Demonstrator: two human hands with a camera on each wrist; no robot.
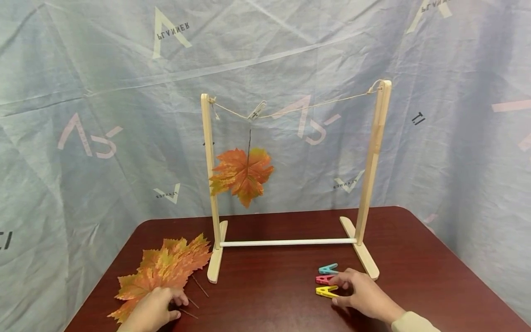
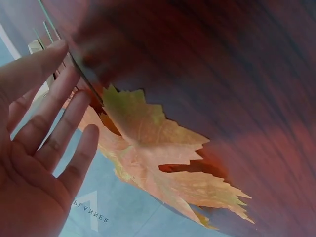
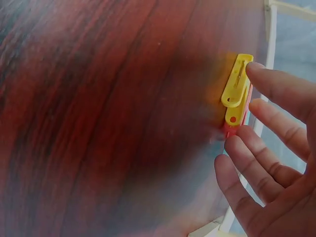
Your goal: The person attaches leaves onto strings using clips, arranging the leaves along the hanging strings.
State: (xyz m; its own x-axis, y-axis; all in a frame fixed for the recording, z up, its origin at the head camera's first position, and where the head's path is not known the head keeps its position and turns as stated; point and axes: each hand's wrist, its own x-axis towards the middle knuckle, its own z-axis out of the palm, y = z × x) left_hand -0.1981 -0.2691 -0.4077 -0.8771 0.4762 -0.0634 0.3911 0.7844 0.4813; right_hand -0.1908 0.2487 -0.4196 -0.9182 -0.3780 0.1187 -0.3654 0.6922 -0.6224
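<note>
My left hand (image 1: 154, 308) is over the pile of orange maple leaves (image 1: 166, 263), its fingers loosely bent beside the thin dark stems. In the left wrist view the thumb is close to a leaf stem (image 2: 85, 76), and no grip on it shows. My right hand (image 1: 365, 295) reaches to the yellow clothespin (image 1: 326, 291), thumb and fingers spread around its near end. In the right wrist view the thumb tip is at the yellow clothespin (image 3: 238, 81), seemingly touching. Beyond it lie a red clothespin (image 1: 322, 279) and a blue clothespin (image 1: 327, 269).
A wooden stand (image 1: 373, 152) with a string (image 1: 315, 105) between its posts rises at the table's back. A whitish clothespin (image 1: 257, 110) on the string holds a hanging maple leaf (image 1: 244, 175). A white rod (image 1: 286, 242) joins the feet. Grey printed cloth (image 1: 124, 184) surrounds the dark red table (image 1: 265, 286).
</note>
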